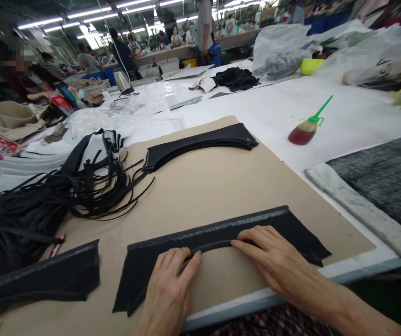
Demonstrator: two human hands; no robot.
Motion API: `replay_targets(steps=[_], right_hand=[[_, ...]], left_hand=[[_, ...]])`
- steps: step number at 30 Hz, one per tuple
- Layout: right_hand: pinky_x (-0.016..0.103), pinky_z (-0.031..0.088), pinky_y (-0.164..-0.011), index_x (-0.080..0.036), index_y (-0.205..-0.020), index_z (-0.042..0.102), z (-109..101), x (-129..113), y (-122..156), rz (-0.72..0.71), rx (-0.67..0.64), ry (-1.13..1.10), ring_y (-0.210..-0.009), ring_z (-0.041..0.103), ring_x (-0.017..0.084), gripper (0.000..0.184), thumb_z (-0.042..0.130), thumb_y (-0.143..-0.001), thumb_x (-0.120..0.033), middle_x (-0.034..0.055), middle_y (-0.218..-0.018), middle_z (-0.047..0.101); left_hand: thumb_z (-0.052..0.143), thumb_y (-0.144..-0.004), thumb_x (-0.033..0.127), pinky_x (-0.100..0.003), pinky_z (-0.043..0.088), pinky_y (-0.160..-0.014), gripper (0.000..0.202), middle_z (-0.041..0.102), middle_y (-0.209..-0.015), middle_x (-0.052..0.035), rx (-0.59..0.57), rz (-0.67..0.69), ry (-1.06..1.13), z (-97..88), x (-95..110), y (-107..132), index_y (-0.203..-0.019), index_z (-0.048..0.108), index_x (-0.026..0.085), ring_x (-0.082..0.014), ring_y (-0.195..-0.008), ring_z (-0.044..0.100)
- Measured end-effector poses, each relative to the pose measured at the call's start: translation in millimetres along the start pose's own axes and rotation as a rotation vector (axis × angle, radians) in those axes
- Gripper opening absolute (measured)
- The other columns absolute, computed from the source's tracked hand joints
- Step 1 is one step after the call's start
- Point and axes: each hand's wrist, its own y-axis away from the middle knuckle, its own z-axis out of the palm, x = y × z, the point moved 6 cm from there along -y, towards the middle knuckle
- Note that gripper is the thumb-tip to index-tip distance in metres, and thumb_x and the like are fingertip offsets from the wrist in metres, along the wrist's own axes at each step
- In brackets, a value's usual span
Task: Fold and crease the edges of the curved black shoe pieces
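Observation:
A black curved fabric panel (pixel 217 235) lies flat before me, with a pale, glue-like band along its straight far edge. Its concave near edge is folded over into a narrow rim. My left hand (pixel 172 280) pinches that rim left of the middle, thumb and fingers pressed together. On the right part of the same rim, my right hand (pixel 270 252) presses with its fingers bent and thumb tucked under. A stretch of folded edge shows between the hands. Another black panel (pixel 46 275) lies to the left, and a stack of similar panels (pixel 200 142) sits farther back.
Beneath the work is a brown cardboard sheet (pixel 256 182). Black strips (pixel 91 186) are heaped at left. A bottle with a green spout (pixel 303 130) stands tilted at right, near a dark textured slab (pixel 385 172). Plastic bags (pixel 280 51) and people occupy the background.

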Motion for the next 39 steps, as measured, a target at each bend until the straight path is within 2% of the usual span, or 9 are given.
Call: replay_targets(steps=[5, 10, 14, 21, 25, 30, 39], right_hand=[[0.035, 0.044, -0.083, -0.017, -0.113, 0.062, -14, 11, 14, 0.059, 0.051, 0.040, -0.094, 0.054, 0.019, 0.039, 0.038, -0.087, -0.001, 0.0076, -0.105, 0.060], [0.034, 0.045, -0.087, -0.019, -0.115, 0.058, -31, 33, 40, 0.219, 0.155, 0.073, -0.101, 0.053, 0.018, 0.035, 0.037, -0.092, -0.005, 0.0072, -0.110, 0.057], [0.033, 0.046, -0.087, -0.020, -0.111, 0.058, -41, 43, 58, 0.303, 0.191, 0.078, -0.102, 0.054, 0.018, 0.032, 0.037, -0.093, -0.006, 0.0071, -0.109, 0.057], [0.036, 0.047, -0.085, -0.019, -0.109, 0.061, -45, 41, 69, 0.306, 0.113, 0.056, -0.101, 0.054, 0.020, 0.035, 0.036, -0.090, -0.004, 0.0086, -0.108, 0.058], [0.037, 0.047, -0.083, -0.018, -0.106, 0.062, -42, 38, 72, 0.286, 0.057, 0.034, -0.096, 0.055, 0.020, 0.034, 0.037, -0.088, -0.002, 0.0090, -0.104, 0.059], [0.037, 0.048, -0.080, -0.016, -0.108, 0.061, -35, 38, 75, 0.260, 0.032, 0.065, -0.091, 0.054, 0.020, 0.034, 0.038, -0.087, -0.002, 0.0095, -0.101, 0.059], [0.040, 0.047, -0.082, -0.015, -0.120, 0.057, -28, 37, 78, 0.175, 0.021, 0.118, -0.093, 0.053, 0.022, 0.038, 0.038, -0.089, -0.003, 0.0106, -0.104, 0.060]], left_hand=[[0.033, -0.087, 0.004, -0.037, 0.041, -0.084, 0.044, 0.060, -0.106, -0.0106, 0.018, 0.062, 0.001, 5.5, 15, -1, -0.122, 0.058, 0.014, -0.0228, -0.098, 0.052], [0.037, -0.087, 0.006, -0.033, 0.042, -0.084, 0.042, 0.063, -0.107, -0.0097, 0.018, 0.202, -0.084, 13.3, 32, 1, -0.123, 0.056, 0.011, -0.0212, -0.098, 0.055], [0.038, -0.087, 0.006, -0.031, 0.043, -0.086, 0.040, 0.064, -0.106, -0.0093, 0.070, 0.266, -0.121, 19.4, 42, -4, -0.122, 0.057, 0.009, -0.0204, -0.098, 0.056], [0.038, -0.085, 0.008, -0.033, 0.045, -0.085, 0.043, 0.065, -0.110, -0.0100, 0.060, 0.302, -0.101, 34.9, 63, -21, -0.124, 0.055, 0.010, -0.0216, -0.099, 0.058], [0.038, -0.083, 0.008, -0.034, 0.047, -0.085, 0.048, 0.065, -0.115, -0.0109, -0.003, 0.333, -0.035, 46.0, 86, -39, -0.129, 0.052, 0.010, -0.0230, -0.103, 0.056], [0.040, -0.083, 0.007, -0.035, 0.047, -0.084, 0.047, 0.064, -0.117, -0.0085, -0.058, 0.291, 0.023, 61.2, 112, -60, -0.128, 0.053, 0.012, -0.0228, -0.100, 0.056], [0.036, -0.091, 0.010, -0.036, 0.043, -0.085, 0.040, 0.064, -0.116, -0.0056, -0.028, 0.258, -0.001, 67.8, 115, -60, -0.125, 0.057, 0.013, -0.0222, -0.101, 0.053]])
